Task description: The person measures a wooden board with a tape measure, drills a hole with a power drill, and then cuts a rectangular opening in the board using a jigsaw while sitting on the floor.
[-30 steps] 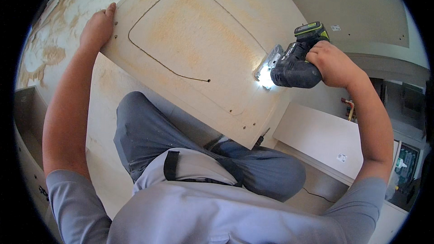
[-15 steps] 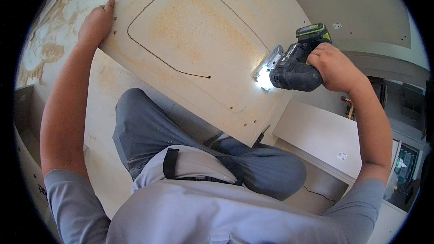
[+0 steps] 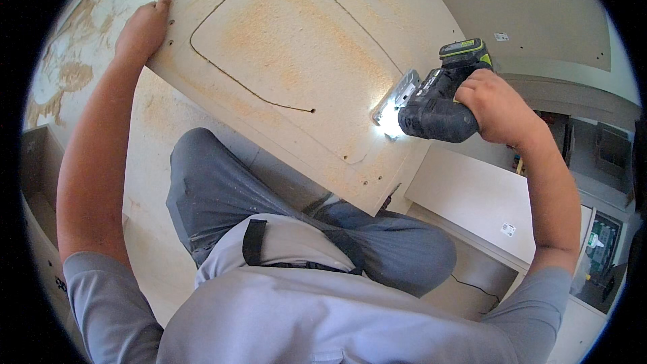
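My right hand [image 3: 495, 104] is wrapped round the handle of a black and green cordless jigsaw [image 3: 437, 114]. Its metal shoe rests on a pale board [image 3: 263, 54], and a bright lamp lights the spot where the blade meets the wood. A thin cut line runs from the jigsaw round three sides of a rounded rectangle, ending at a small drilled hole. Sawdust is scattered across the board, which lies over my crossed legs. At the board's upper left edge my left hand [image 3: 143, 30] is closed on it, most fingers hidden.
To the right stands a white cabinet panel [image 3: 465, 195] with a small label. A tall beige panel [image 3: 519, 7] fills the upper right. An open drawer-like box [image 3: 42, 168] is at the far left. A dark case with tools [image 3: 603, 249] sits at the right rim.
The jigsaw has shifted slightly toward me, with my right hand moving along. Along its path the cut has grown a little. My left hand keeps its hold on the board's edge.
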`<state>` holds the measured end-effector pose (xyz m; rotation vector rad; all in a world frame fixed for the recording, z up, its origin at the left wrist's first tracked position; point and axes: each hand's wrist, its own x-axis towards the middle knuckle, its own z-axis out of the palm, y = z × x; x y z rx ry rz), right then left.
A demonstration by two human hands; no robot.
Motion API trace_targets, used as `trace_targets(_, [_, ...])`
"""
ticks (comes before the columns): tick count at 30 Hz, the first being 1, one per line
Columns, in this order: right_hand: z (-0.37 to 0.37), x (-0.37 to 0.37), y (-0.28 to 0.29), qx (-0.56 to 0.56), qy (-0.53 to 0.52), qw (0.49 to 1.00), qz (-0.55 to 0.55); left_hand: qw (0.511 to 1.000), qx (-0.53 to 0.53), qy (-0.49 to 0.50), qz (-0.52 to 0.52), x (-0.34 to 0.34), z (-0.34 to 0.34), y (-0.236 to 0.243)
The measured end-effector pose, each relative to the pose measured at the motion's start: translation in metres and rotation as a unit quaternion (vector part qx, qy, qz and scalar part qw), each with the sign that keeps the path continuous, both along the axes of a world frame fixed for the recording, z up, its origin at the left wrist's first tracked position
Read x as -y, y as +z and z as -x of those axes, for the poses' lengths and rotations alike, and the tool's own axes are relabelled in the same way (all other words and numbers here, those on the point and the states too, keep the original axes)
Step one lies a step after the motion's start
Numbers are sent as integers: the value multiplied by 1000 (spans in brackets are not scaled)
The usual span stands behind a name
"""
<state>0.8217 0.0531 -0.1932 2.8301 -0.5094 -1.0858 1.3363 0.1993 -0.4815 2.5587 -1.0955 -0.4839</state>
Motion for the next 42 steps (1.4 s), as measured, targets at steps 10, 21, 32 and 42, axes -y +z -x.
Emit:
trace_targets(10, [-8, -7, 3, -8, 3, 1000, -1, 1000, 28, -14, 4, 3, -11, -10])
trace_targets(21, [-12, -4, 9, -2, 12, 1000, -17, 1000, 6, 0, -4, 11, -13, 3])
trace_targets(32, [-5, 6, 12, 5, -38, 999, -31, 999, 33, -34, -4, 32, -16, 14])
trace_targets(42, [2, 11, 13, 31, -33, 998, -49, 994, 65, -80, -24, 48, -11, 32])
